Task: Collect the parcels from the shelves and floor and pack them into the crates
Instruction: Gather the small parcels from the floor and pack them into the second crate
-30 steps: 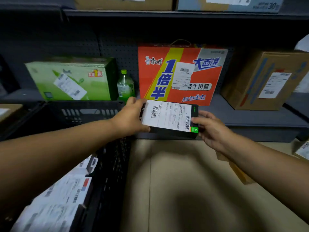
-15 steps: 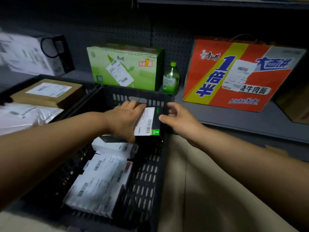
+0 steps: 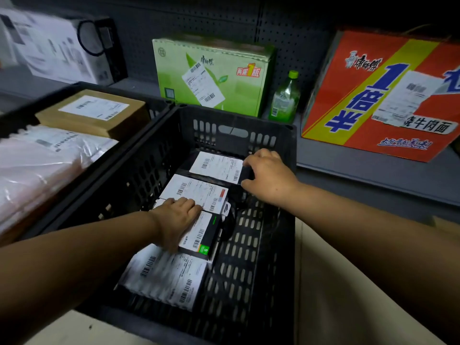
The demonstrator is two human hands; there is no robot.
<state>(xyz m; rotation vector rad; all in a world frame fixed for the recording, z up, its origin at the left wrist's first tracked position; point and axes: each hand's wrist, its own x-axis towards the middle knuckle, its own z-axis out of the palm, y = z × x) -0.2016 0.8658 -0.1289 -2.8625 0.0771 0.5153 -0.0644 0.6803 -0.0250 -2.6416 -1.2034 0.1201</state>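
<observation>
both hands are down inside the black slotted crate (image 3: 288,135), which sits at the centre of the view in front of the grey shelf (image 3: 348,168). the left hand (image 3: 176,220) lies on the black box with a green corner tag (image 3: 201,235), fingers curled over its left edge; its grip holds that box, which rests on other labelled parcels near the crate's middle. the right hand (image 3: 267,176), toward 1 o'clock from the left one, has fingers and thumb curled round the right end of the dark labelled parcel (image 3: 216,168) lying against the far wall. between the two lies a white-labelled parcel with a red patch (image 3: 196,192), and at 6 o'clock in the crate lies a blurred flat white parcel (image 3: 164,277).

at 9 o'clock a second crate (image 3: 149,108) holds a brown cardboard parcel (image 3: 92,115) and a clear plastic mailer (image 3: 37,165). on the shelf behind stand a green carton (image 3: 211,73) at 12 o'clock, a green bottle (image 3: 285,98) just beside it, a red noodle carton (image 3: 383,95) at 2 o'clock, and a white-and-black box (image 3: 57,46) at 10 o'clock.
</observation>
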